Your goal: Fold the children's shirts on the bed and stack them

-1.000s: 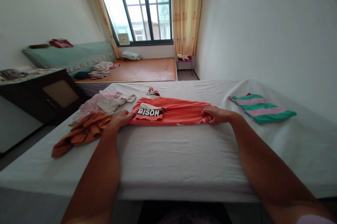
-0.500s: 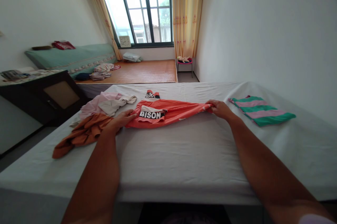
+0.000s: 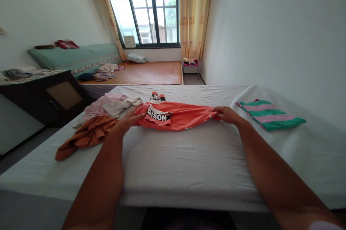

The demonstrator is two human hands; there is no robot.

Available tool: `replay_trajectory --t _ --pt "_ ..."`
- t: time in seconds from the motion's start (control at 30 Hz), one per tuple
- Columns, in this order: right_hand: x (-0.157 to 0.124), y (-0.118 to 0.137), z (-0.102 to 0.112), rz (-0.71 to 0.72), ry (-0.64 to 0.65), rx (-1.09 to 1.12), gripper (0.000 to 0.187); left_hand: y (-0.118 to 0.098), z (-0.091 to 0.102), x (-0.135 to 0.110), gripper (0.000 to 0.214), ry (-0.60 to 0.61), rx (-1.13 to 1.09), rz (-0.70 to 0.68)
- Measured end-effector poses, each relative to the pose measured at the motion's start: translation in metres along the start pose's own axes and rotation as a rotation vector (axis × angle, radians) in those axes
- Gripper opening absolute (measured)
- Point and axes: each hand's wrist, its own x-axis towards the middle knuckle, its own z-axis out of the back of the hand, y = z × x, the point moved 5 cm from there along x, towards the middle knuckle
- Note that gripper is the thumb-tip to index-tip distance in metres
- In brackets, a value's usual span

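An orange-red garment with a black and white "BISON" patch lies across the middle of the white-sheeted bed. My left hand pinches its left end, lifted a little off the sheet. My right hand is closed on its right end. The cloth is stretched between both hands.
A heap of pink, beige and rust-orange clothes lies on the bed's left side. A folded green and pink striped garment rests at the right. A dark cabinet stands left of the bed. A second bed and a window are beyond.
Both hands gathered the ends of the orange-red garment and lifted it slightly. It went from lying flat to bunched and stretched. The left end rose.
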Motion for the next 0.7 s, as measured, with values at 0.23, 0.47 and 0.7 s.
replay_trajectory --t 0.23,0.47,0.7 --pt "-0.045 0.023 0.054 -0.032 -0.184 0.521 0.054 -0.024 0.025 -0.019 0.069 -0.042 -0.431 -0.199" --pt "-0.018 0.024 0.038 -0.074 0.034 0.482 0.052 -0.004 -0.002 0.008 0.041 0.074 -0.512 0.001" --pt "0.063 0.006 0.132 -0.093 -0.636 -0.042 0.031 -0.09 0.001 0.095 0.026 -0.122 -0.528 -0.099"
